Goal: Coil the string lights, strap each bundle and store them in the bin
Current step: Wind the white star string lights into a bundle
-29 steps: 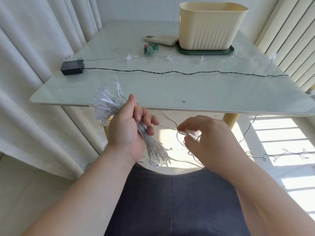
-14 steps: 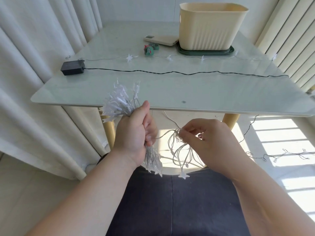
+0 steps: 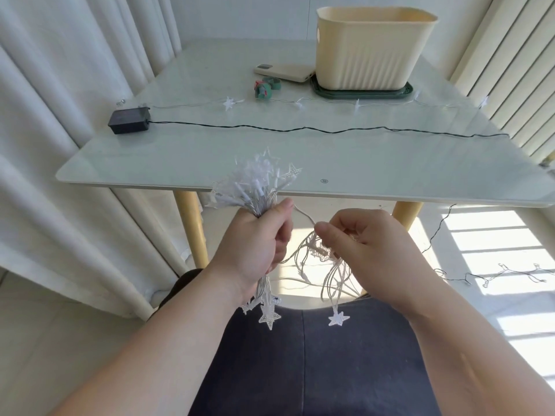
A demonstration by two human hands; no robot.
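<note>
My left hand grips a thick bundle of clear star string lights just below the table's front edge; stars fan out above my fist and more hang under it. My right hand pinches the loose wire of the same string close beside it, with loops and one star dangling over my lap. A cream bin stands at the back of the table on a green lid. Green straps lie left of it.
A black battery box with a dark wire runs across the glass table. A second star string lies behind it. A cream phone-like device sits by the bin. More wire trails on the sunlit floor at right. Curtains hang left.
My left hand has risen and moved right with the bundle, turning it more upright. My right hand lifted the loose wire closer to it, and a star now hangs free below.
</note>
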